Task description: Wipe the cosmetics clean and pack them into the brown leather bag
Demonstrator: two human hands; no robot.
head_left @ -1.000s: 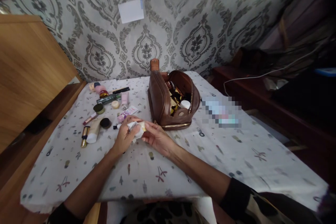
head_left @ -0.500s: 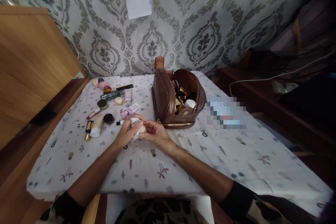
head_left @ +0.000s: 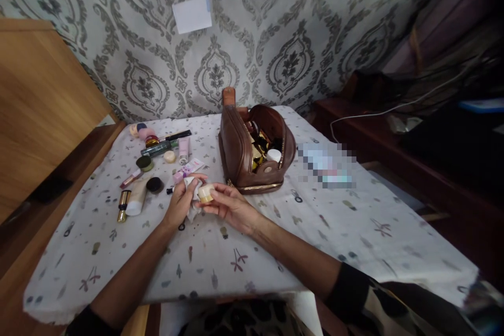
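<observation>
Between the fingers and thumb of my right hand (head_left: 232, 206) is a small cream jar (head_left: 206, 193) with a pale lid and yellowish body. My left hand (head_left: 180, 201) is closed on a crumpled white wipe (head_left: 191, 195), right beside the jar. Just beyond my left hand lies a pink-and-white tube (head_left: 189, 169), partly behind the fingers. A brown leather makeup bag (head_left: 240, 149) stands unzipped beyond my right hand. Inside it a white-lidded container (head_left: 273, 156) shows among yellow and black items.
Several cosmetics lie on the left of the cloth-covered table (head_left: 129, 268): a black-lidded jar (head_left: 155, 185), a beige tube (head_left: 136, 198), a gold-and-black bottle (head_left: 123, 206), a green jar (head_left: 144, 163) and a pink tube (head_left: 184, 150). A wooden panel (head_left: 35, 110) borders the left; a blurred-out object (head_left: 326, 165) lies right of the bag.
The jar, largely covered by both hands before, is now in plain sight in my right hand. My left hand has drawn slightly away with the wipe. The whole view has shifted a little.
</observation>
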